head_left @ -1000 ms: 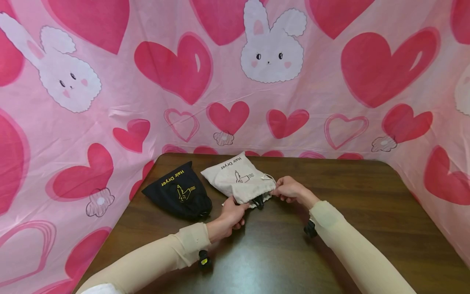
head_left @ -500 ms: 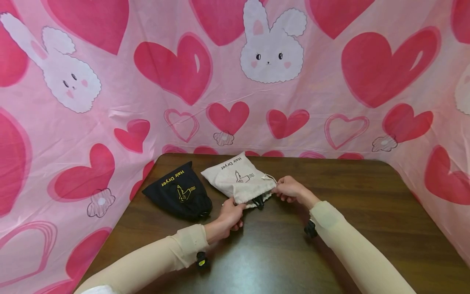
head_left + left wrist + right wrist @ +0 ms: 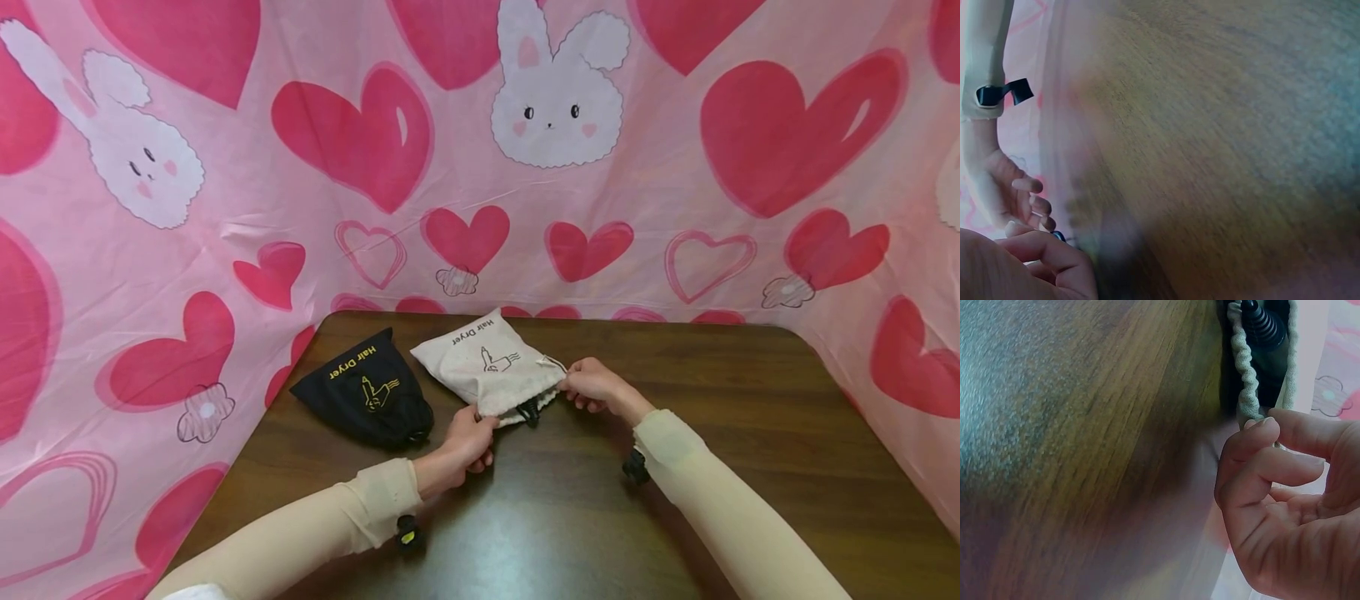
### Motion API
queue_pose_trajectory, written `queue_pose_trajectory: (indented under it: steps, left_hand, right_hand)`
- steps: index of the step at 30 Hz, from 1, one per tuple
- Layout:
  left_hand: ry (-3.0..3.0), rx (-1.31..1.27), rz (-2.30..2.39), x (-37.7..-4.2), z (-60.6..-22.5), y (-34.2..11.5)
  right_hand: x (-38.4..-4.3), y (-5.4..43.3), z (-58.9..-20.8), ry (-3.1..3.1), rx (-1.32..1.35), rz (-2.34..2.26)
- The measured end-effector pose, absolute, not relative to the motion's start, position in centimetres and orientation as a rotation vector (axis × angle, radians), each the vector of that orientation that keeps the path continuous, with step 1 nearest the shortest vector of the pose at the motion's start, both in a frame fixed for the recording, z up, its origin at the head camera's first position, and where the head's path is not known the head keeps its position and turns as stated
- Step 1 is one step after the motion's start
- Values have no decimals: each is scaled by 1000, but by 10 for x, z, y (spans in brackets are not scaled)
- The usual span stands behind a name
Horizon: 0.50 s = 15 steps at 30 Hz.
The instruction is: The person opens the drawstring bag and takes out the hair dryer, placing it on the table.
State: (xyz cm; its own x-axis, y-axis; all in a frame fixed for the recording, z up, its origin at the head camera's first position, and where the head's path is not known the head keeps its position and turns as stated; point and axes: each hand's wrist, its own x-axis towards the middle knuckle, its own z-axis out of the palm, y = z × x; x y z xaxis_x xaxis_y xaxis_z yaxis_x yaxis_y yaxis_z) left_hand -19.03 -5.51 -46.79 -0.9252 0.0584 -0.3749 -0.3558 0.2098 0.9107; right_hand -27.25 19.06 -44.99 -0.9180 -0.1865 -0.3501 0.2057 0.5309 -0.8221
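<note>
A white drawstring bag (image 3: 468, 360) printed "Hair Dryer" lies on the table, its gathered mouth facing me. My left hand (image 3: 467, 442) pinches the left edge of that mouth. At the opposite edge, my right hand (image 3: 596, 385) pinches the rim with thumb and fingers, the drawstring close beside it. Between the hands the mouth is spread, and a black ribbed cord end (image 3: 1266, 328) shows inside it in the right wrist view. The rest of the contents is hidden by the cloth. In the left wrist view, the fingers (image 3: 1054, 259) of my left hand are curled.
A black bag (image 3: 360, 400) with yellow "Hair Dryer" print lies just left of the white one. Both are on a brown wooden table (image 3: 720, 400). A pink curtain (image 3: 457, 183) with hearts and rabbits hangs around the back and sides.
My left hand has shifted slightly to the left with the rim, and the bag's mouth is stretched a little wider. The right hand has stayed nearly in place. The black bag has not moved.
</note>
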Motion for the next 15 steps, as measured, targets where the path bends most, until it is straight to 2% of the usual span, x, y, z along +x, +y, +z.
queue_pose_trajectory:
  steps: [15]
  left_hand:
    - [2123, -294, 1778, -189, -468, -60]
  right_hand:
    - [-274, 192, -450, 2380, 19, -1354]
